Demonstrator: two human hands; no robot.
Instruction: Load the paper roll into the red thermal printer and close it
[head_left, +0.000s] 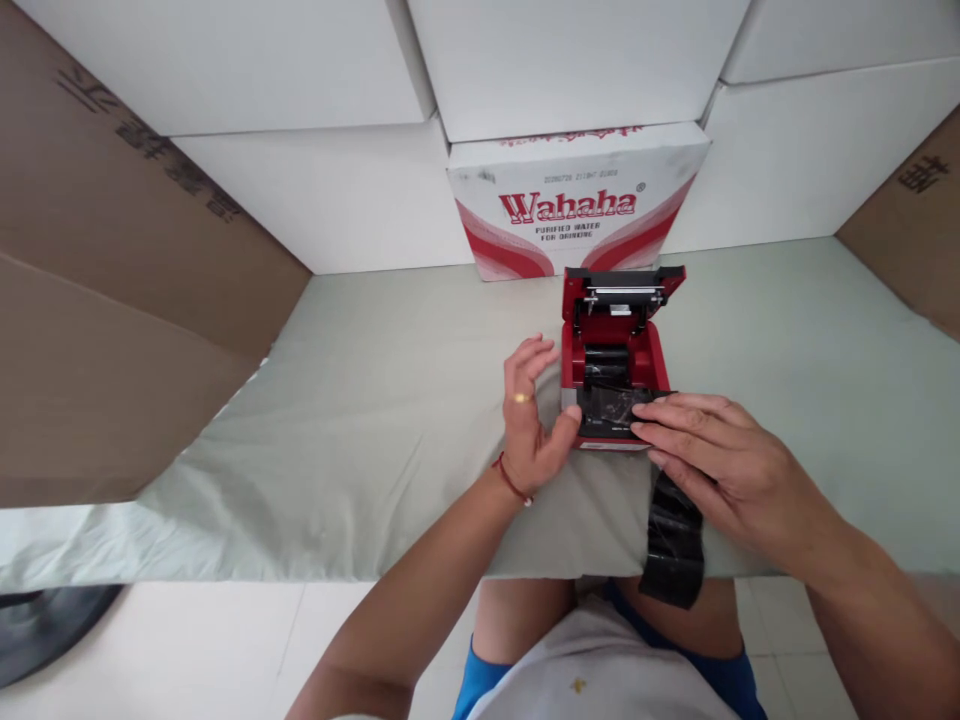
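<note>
A small red and black label printer (652,350) sits on the cloth with its lid (622,297) raised toward the back. Inside lies a roll of glossy black ribbon (606,362), and its film runs forward over the printer's front. A long loose strip of black ribbon (673,550) hangs over the table edge. My left hand (534,415) is at the printer's left side, fingers apart, its thumb touching the front left corner. Fingers of my right hand (731,460) are together, gripping the black film at the front right corner; their undersides are hidden.
Pale green cloth (390,400) covers the table, wrinkled near its front edge. Behind the printer stands a white and red Wahaha water carton (570,205) against stacked white boxes (315,190). Brown cartons stand on the left (127,300) and right (911,220).
</note>
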